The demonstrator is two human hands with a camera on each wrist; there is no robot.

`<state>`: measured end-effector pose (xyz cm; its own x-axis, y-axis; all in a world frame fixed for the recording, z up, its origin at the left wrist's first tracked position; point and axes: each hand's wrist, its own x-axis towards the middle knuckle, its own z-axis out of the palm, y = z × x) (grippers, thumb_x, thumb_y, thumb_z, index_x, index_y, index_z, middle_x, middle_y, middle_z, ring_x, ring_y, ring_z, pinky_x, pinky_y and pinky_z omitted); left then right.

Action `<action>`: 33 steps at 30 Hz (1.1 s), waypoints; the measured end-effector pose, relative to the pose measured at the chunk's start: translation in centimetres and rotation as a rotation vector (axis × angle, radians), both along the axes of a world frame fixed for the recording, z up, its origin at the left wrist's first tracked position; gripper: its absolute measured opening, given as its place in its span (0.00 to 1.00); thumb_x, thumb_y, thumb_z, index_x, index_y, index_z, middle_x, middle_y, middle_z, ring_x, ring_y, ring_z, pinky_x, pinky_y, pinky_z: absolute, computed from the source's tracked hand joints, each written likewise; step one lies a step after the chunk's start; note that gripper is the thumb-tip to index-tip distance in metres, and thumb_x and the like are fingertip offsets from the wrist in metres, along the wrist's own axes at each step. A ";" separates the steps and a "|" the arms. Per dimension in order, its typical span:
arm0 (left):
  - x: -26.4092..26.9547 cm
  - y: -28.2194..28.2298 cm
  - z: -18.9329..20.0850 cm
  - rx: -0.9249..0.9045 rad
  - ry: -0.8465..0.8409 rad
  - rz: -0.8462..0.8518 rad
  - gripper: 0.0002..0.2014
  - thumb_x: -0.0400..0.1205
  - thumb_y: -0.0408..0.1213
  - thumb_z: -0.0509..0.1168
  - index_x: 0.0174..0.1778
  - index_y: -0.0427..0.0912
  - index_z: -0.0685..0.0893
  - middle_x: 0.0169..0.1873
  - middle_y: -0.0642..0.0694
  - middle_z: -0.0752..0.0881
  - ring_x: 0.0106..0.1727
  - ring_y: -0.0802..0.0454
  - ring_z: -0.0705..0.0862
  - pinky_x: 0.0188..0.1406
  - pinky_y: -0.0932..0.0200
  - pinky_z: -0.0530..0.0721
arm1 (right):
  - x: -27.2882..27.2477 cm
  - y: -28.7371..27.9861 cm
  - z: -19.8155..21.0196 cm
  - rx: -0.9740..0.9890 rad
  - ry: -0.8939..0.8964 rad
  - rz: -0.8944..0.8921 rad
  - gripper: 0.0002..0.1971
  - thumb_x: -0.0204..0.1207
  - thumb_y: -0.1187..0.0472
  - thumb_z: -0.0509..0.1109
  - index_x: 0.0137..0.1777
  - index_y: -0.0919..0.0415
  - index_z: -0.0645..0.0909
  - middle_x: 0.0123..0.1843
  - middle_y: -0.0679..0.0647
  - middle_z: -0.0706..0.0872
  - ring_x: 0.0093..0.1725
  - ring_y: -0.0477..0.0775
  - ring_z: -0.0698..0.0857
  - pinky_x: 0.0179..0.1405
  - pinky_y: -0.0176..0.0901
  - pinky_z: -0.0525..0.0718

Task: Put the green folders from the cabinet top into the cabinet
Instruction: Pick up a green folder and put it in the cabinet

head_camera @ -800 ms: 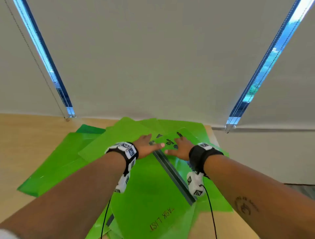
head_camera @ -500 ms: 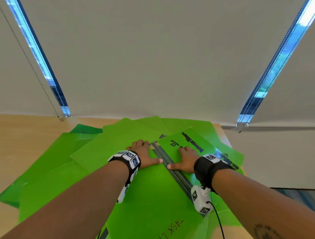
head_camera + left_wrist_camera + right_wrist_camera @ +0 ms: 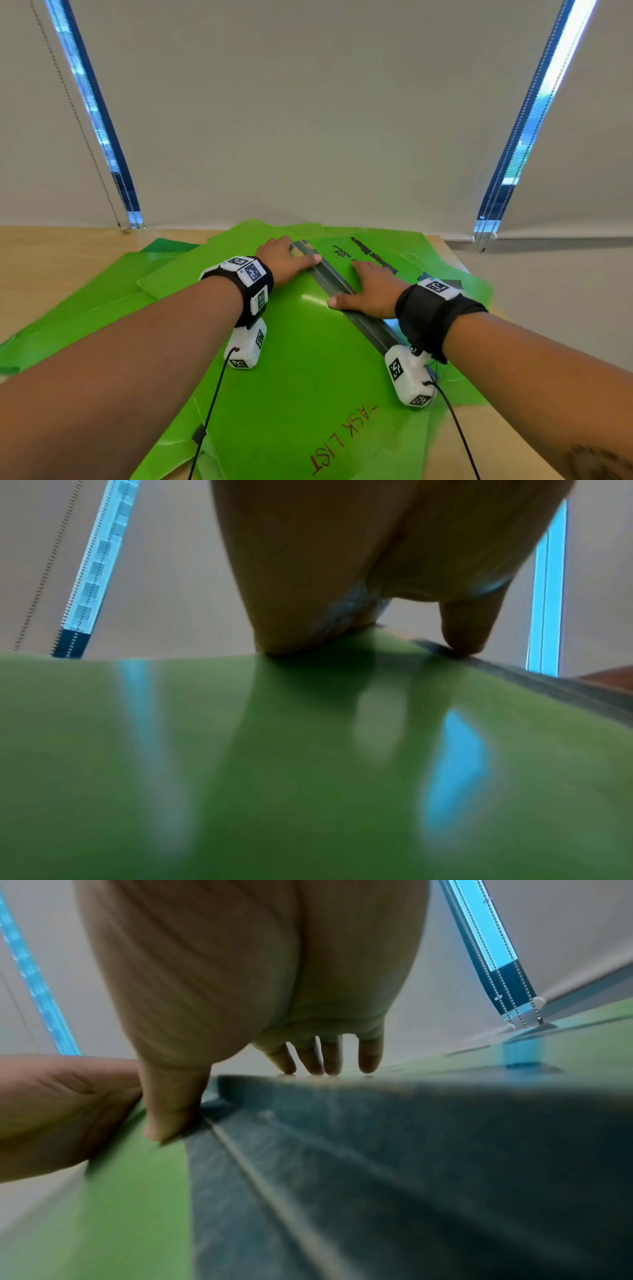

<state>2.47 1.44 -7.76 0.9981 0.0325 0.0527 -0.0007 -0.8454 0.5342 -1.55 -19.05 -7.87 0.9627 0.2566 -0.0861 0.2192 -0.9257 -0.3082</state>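
A: Left hand is laid flat, fingers straight, on the top green folder, thumb tip touching the dark spine strip.

B: Strip axis?

A: Diagonal, far-left to near-right, running between the two hands. The folder marked "TASK LIST" lies on its left side, so it is under the left hand. The rest of the green folders are fanned out loose on the desk, none in the cabinet yet.

B: Right hand?

A: Right hand is spread flat, palm down, on the printed folder just right of the strip, thumb across the strip. Nothing is pinched by either hand.

B: So the strip is equally near both.

A: Judged so. A gather toward the near edge is expected, along that axis.
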 end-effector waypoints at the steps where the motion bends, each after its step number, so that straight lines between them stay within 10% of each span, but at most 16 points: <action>1: -1.0 0.1 0.3 -0.036 -0.073 0.002 0.33 0.65 0.71 0.65 0.47 0.43 0.77 0.50 0.40 0.81 0.53 0.40 0.81 0.52 0.50 0.80 | -1.0 0.2 0.7 0.034 -0.019 0.011 0.49 0.63 0.28 0.70 0.75 0.62 0.66 0.73 0.60 0.75 0.70 0.61 0.77 0.69 0.56 0.77; 4: -4.7 0.1 2.1 -0.128 -0.286 0.013 0.24 0.73 0.63 0.68 0.38 0.45 0.72 0.46 0.41 0.78 0.50 0.40 0.79 0.50 0.50 0.77 | -4.7 1.0 2.4 0.132 -0.071 0.041 0.41 0.66 0.35 0.74 0.70 0.62 0.70 0.65 0.59 0.81 0.61 0.60 0.82 0.62 0.53 0.81; 10: -12.7 -0.9 8.3 -0.184 -0.503 0.097 0.33 0.70 0.69 0.65 0.51 0.40 0.76 0.57 0.38 0.76 0.63 0.38 0.74 0.64 0.46 0.75 | -13.2 3.2 6.7 0.199 -0.199 0.099 0.16 0.79 0.49 0.66 0.55 0.61 0.75 0.46 0.57 0.80 0.45 0.58 0.80 0.40 0.44 0.72; 15: -19.6 -3.2 12.2 -0.218 -0.291 0.246 0.62 0.66 0.79 0.56 0.84 0.36 0.45 0.84 0.35 0.46 0.85 0.38 0.48 0.83 0.42 0.50 | -18.1 4.4 11.2 0.256 -0.378 0.036 0.11 0.82 0.61 0.59 0.59 0.65 0.78 0.57 0.67 0.85 0.57 0.67 0.84 0.45 0.46 0.76; 18: -22.2 -4.8 13.7 -0.490 -0.115 0.297 0.71 0.53 0.84 0.60 0.83 0.35 0.54 0.82 0.33 0.56 0.81 0.34 0.61 0.81 0.40 0.60 | -21.4 5.6 13.2 0.311 -0.450 0.031 0.16 0.80 0.67 0.57 0.65 0.66 0.77 0.59 0.67 0.85 0.59 0.68 0.84 0.52 0.50 0.80; 21: -25.1 -4.8 15.2 -0.777 -0.145 0.125 0.43 0.64 0.62 0.67 0.67 0.31 0.80 0.64 0.30 0.82 0.63 0.34 0.83 0.62 0.53 0.80 | -24.7 6.9 14.0 0.363 -0.490 0.109 0.16 0.77 0.69 0.59 0.63 0.67 0.79 0.58 0.67 0.86 0.59 0.68 0.84 0.51 0.49 0.79; 25: -28.6 -2.1 16.1 -0.808 -0.273 0.096 0.09 0.76 0.35 0.61 0.41 0.34 0.84 0.43 0.33 0.82 0.43 0.34 0.83 0.43 0.51 0.79 | -26.8 6.8 13.6 0.631 -0.242 0.344 0.24 0.75 0.59 0.67 0.72 0.57 0.73 0.69 0.56 0.82 0.66 0.56 0.81 0.62 0.47 0.78; 30: -31.6 0.9 15.5 -0.860 -0.385 0.072 0.08 0.77 0.31 0.69 0.52 0.38 0.83 0.50 0.36 0.89 0.50 0.37 0.88 0.54 0.41 0.86 | -25.4 4.0 12.5 0.947 -0.035 0.180 0.49 0.65 0.28 0.66 0.83 0.50 0.58 0.83 0.50 0.64 0.80 0.50 0.67 0.80 0.58 0.66; 33: -33.5 2.0 15.7 -0.939 -0.406 0.000 0.08 0.79 0.31 0.69 0.52 0.42 0.81 0.51 0.40 0.89 0.52 0.45 0.88 0.55 0.46 0.86 | -24.7 2.6 10.9 0.879 -0.153 0.005 0.52 0.66 0.27 0.66 0.84 0.55 0.53 0.85 0.56 0.59 0.81 0.57 0.65 0.79 0.59 0.66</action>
